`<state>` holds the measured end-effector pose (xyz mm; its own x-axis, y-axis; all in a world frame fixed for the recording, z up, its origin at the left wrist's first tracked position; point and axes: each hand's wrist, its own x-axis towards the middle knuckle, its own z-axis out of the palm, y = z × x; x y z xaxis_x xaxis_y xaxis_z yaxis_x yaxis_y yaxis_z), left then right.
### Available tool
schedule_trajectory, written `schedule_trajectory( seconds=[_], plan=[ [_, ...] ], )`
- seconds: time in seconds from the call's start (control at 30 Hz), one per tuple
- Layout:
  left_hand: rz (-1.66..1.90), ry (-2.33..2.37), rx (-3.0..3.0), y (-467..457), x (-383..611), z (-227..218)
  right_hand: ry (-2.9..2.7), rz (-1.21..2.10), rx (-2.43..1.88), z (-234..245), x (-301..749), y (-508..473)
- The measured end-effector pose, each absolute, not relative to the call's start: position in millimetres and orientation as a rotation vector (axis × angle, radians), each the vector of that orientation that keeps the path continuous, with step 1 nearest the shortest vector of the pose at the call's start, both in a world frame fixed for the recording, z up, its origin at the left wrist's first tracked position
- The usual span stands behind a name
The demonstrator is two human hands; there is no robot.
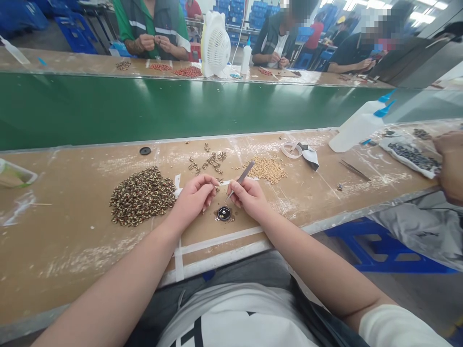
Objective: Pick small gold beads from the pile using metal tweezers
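Observation:
My right hand (249, 196) grips a pair of metal tweezers (241, 179), tips pointing down above a small round black dish (224, 213). A few tiny bright bits lie in that dish, and dark wet-looking spots surround it on the table. Left of the tweezers, my left hand (195, 196) is closed with thumb and fingertips together; whatever they pinch is too small to make out. Beside my left wrist spreads a big heap of small dark-and-brass ring-like pieces (142, 196). Beyond my hands are loose metal pieces (214, 162) and a pile of tan beads (268, 169).
Two white squeeze bottles (356, 127) lean at the right, near spare tweezers (354, 170) and a bag of dark pieces (410, 153). A tape ring (291, 150) and black lid (145, 151) lie farther back. Co-workers sit beyond the green belt (166, 108); another person's arm (450, 164) is at right.

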<state>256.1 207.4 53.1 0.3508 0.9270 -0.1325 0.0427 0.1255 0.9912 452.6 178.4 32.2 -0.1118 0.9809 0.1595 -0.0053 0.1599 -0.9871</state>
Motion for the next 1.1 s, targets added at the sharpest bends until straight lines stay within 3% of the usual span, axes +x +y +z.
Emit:
schedule_trajectory(
  seconds=[1.1],
  plan=[
    [0.617,1.010,1.694,202.1,253.9,52.6,-1.404,1.159,-1.084,34.9,451.7,177.0]
  ],
)
